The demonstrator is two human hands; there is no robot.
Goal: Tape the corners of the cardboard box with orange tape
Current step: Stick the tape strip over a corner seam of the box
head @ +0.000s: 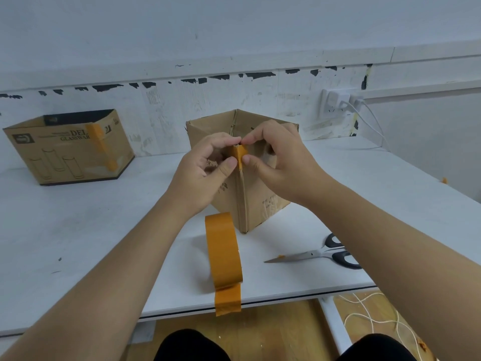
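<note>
An open-topped cardboard box [263,194] stands on the white table [78,225] with one vertical corner turned toward me. A short piece of orange tape [240,155] sits over the top of that near corner. My left hand [205,173] presses the tape on the left face with thumb and fingertips. My right hand [281,162] pinches it from the right face and the rim. The orange tape roll [223,250] stands on edge in front of the box, its loose end [228,298] hanging over the table's front edge.
Scissors [320,255] lie on the table right of the roll, partly under my right forearm. A second, printed cardboard box [70,149] with an orange tape strip stands at the back left. A wall socket with plugged cables [338,102] is at the back right.
</note>
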